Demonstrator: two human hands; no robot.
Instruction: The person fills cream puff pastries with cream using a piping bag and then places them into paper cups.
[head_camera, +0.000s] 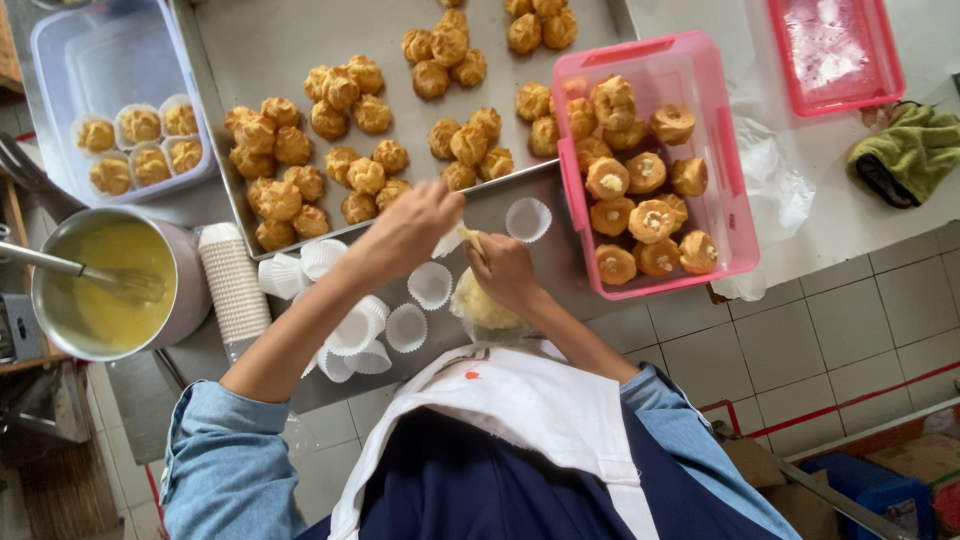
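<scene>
A person in a white apron works at a steel tabletop (560, 235). The right hand (503, 270) grips the neck of a piping bag (482, 305) full of yellow cream, fingers curled tight around it. The left hand (412, 225) pinches a small pale piece, hard to make out, at the bag's tip. About eight loose white paper cups (430, 285) lie around the hands beside one tall stack (234, 285). A metal tray (270, 45) holds roughly forty puffs; a pink bin (735, 190) about fifteen filled ones; a clear tub (60, 60) six. One pot of custard (105, 285) holds a whisk.
</scene>
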